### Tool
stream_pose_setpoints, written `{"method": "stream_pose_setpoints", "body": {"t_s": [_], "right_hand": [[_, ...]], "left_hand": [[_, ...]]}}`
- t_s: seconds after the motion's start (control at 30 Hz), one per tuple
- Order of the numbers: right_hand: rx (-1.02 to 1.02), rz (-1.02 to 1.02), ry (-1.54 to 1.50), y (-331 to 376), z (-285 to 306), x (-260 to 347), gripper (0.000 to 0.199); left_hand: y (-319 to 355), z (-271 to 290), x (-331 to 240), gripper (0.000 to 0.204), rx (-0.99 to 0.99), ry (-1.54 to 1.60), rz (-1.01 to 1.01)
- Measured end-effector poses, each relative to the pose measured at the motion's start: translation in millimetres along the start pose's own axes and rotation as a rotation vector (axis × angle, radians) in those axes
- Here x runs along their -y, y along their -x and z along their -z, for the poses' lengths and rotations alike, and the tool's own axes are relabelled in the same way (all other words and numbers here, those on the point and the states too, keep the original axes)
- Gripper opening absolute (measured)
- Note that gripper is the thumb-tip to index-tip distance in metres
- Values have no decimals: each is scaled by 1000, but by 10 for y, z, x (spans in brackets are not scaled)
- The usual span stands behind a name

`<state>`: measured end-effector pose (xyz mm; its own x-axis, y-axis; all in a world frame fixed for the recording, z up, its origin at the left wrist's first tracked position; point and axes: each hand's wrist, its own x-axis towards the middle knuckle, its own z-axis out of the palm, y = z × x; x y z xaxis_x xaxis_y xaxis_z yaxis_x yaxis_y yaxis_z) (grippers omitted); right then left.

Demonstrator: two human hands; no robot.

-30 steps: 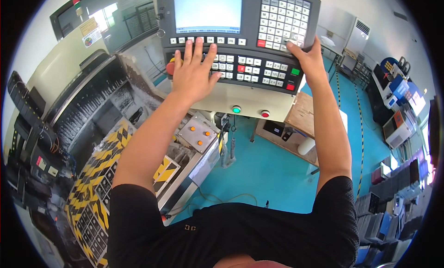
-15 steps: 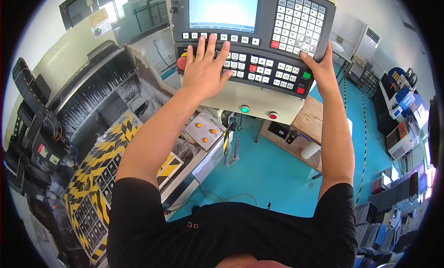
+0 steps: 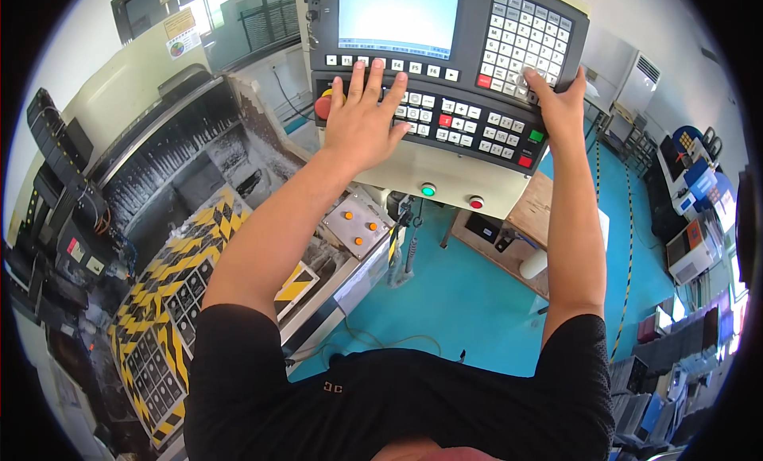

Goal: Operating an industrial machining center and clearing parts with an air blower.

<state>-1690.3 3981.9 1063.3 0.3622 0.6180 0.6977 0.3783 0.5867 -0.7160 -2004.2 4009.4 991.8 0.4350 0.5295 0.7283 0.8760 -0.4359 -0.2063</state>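
Note:
Before me stands a machine control panel with a lit screen. My left hand lies over its left half, fingers spread, fingertips by the row of white function keys. It covers part of the lower buttons and holds nothing. A red mushroom knob sits beside that hand. My right hand grips the panel's right edge, its thumb on the lower keys of the keypad. The other fingers are mostly hidden behind the edge.
At left, the machine bed carries yellow-black striped tape and dark gridded plates. A small box with orange buttons sits below the panel. A wooden cart stands at right. A hose lies on the blue floor.
My right thumb has moved up on the keypad. A short list now shows in the screen's upper left. Panel and hands sit slightly further right in the picture.

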Motion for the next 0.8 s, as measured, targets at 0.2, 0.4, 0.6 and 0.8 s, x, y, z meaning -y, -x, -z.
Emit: {"method": "stream_pose_setpoints", "body": {"t_s": [0.2, 0.4, 0.6, 0.8], "right_hand": [[177, 12, -26, 185, 118, -133, 108], [185, -45, 24, 206, 130, -20, 104], [197, -76, -117, 248, 176, -11, 101], [158, -54, -59, 230, 135, -94, 108]], "left_hand": [[12, 8, 34, 77, 13, 5, 11], [10, 23, 19, 77, 34, -3, 16], [8, 15, 23, 77, 36, 9, 25], [19, 17, 15, 77, 23, 11, 19]]}}
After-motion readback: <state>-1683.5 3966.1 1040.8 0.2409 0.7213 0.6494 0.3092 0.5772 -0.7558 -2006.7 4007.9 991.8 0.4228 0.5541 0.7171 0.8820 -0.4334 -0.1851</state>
